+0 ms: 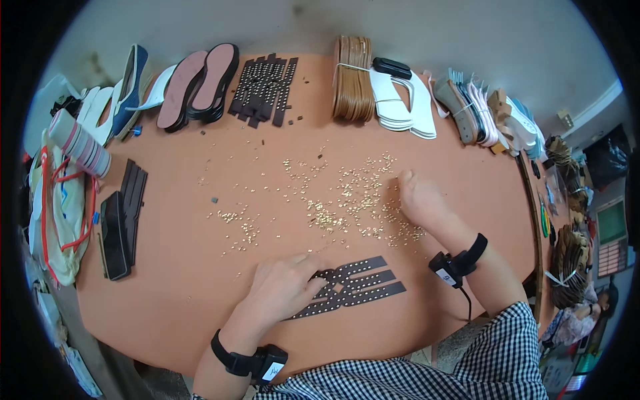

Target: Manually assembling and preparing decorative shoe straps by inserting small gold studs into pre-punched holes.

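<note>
A dark brown cut-out shoe strap piece [370, 280], dotted with rows of gold studs, lies flat near the front of the table. Over its left part sits my left hand [283, 283], fingers bent and pressed to the piece, hiding some of it. My right hand [423, 200] is raised to the right of the scattered gold studs [327, 217]. Its fingers are closed in a pinch, and whatever is between the tips cannot be made out.
Two pink-topped soles [213, 80] and a stack of studded straps [263, 90] lie at the back left. Tied brown [353, 80] and white shoe parts [403, 107] are at the back. A striped cup [80, 143] and dark case [115, 233] stand left.
</note>
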`<state>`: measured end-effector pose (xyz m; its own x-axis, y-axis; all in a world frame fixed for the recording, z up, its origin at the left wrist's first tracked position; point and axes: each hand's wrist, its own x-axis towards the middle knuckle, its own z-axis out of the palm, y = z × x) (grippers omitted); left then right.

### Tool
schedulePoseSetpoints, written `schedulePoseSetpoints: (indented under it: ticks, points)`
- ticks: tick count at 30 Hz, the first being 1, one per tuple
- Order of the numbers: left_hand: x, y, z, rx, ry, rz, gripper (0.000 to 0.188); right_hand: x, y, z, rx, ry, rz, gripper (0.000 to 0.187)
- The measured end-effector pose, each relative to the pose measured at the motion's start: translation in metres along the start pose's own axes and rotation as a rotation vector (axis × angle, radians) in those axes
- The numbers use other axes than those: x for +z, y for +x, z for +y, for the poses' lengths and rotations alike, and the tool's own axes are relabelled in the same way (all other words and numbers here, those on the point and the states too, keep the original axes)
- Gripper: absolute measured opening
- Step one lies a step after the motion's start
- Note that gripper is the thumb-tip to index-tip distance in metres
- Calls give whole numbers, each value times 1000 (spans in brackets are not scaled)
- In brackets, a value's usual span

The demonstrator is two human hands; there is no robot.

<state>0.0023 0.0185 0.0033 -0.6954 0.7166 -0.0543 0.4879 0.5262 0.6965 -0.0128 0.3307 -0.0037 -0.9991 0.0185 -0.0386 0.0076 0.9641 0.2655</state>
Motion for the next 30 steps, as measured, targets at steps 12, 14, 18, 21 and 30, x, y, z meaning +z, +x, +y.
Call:
schedulePoseSetpoints:
  ticks: [12, 14, 18, 21, 30]
  points:
    - [5, -1, -4, 34, 12, 34, 21, -36, -90, -95, -273, 743, 19, 10]
    - [4, -2, -5, 45, 19, 51, 21, -37, -89, -100, -275, 714, 23, 11]
    - [5, -4, -6, 48, 27, 65, 20, -40, -87, -107, -300, 613, -13, 12]
    - [5, -2, -7, 54, 28, 70, 19, -38, -86, -108, -327, 553, -11, 11]
    - [6, -3, -6, 58, 28, 83, 19, -41, -86, -108, -358, 489, -31, 12]
